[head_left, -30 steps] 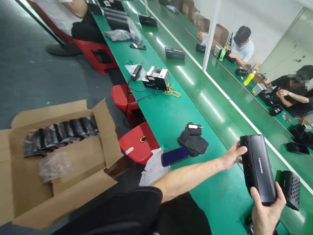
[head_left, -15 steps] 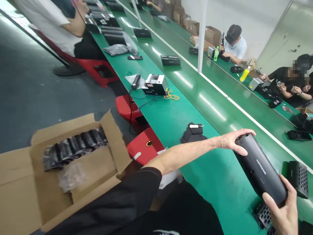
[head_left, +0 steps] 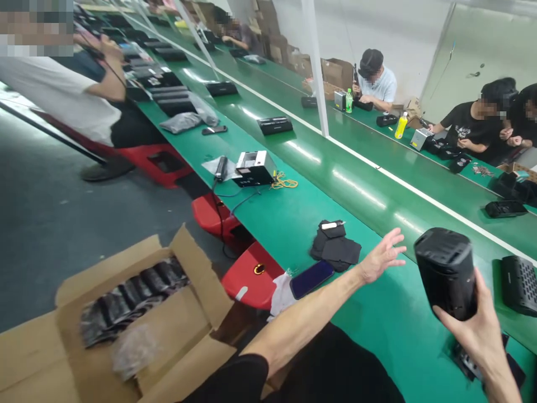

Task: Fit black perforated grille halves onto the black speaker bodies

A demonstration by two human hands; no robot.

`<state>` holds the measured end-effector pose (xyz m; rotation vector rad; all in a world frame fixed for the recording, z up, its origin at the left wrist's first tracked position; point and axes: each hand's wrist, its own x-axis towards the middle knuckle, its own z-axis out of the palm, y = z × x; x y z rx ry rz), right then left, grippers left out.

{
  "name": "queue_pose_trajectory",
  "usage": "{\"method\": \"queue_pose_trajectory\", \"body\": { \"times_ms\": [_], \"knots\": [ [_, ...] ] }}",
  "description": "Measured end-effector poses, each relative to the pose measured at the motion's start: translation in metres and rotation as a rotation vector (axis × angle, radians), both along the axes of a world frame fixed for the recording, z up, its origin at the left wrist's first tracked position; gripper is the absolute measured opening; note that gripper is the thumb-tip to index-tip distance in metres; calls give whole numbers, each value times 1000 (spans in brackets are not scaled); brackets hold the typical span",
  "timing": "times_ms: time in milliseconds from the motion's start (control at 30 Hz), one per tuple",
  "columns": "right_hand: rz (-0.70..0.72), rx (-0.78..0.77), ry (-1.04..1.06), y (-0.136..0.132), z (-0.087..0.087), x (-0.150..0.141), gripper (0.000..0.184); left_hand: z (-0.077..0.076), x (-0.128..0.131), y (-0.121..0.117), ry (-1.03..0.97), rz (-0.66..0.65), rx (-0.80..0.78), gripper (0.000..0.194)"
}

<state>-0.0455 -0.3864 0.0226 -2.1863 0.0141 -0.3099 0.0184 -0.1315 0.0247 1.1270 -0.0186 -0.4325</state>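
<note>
My right hand (head_left: 478, 327) grips the lower part of a black speaker housing (head_left: 444, 268), raised above the green workbench with one end cap turned toward me. My left hand (head_left: 382, 257) is off the housing, just left of it, with its fingers spread and nothing in them. Below my right wrist lies a dark part with a perforated grille (head_left: 465, 358), partly hidden by my arm. Another housing with a holed grille (head_left: 520, 284) stands to the right. Several black cloth pieces (head_left: 342, 252) lie left of my left hand, topped by a small white tool (head_left: 333, 225).
A phone (head_left: 312, 279) lies by the bench edge. Farther up stand a boxy power unit (head_left: 254, 168) and a corded screwdriver (head_left: 221, 168). Red stools (head_left: 251, 277) and an open carton (head_left: 201, 280) with wrapped black parts are at left. Co-workers sit across the line and at upper left.
My left hand has let go of the housing and drawn back to the left, fingers spreading. In my right hand the housing has turned, its end now facing me. The view has shifted.
</note>
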Motion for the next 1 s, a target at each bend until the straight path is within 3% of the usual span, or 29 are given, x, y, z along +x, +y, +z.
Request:
{"method": "queue_pose_trajectory", "body": {
  "times_ms": [100,167,233,333,433,500,567,667,833,1000],
  "knots": [
    [154,-400,-46,-19,2,3,90,28,12,15,-298,-134,213,125],
    [216,-507,-64,-19,3,4,85,36,11,13,-404,-130,366,115],
    [256,-502,-70,-18,4,3,85,34,7,9,-416,-76,421,108],
    [214,-298,-82,-24,0,-6,99,22,-2,13,-321,-55,363,114],
    [73,125,67,-32,-14,-19,119,14,-5,23,-231,-62,258,126],
    [52,426,208,-33,-26,-26,121,15,-3,28,-231,-65,222,127],
    [53,601,267,-32,-35,-30,123,18,-1,29,-255,-73,216,120],
    [55,625,257,-33,-39,-30,126,21,1,26,-258,-85,210,110],
    [18,597,166,-29,-34,-28,112,19,-4,21,-282,-74,259,109],
    [-78,737,87,-8,-40,-30,101,19,-1,21,-391,-45,377,101]
  ]
}}
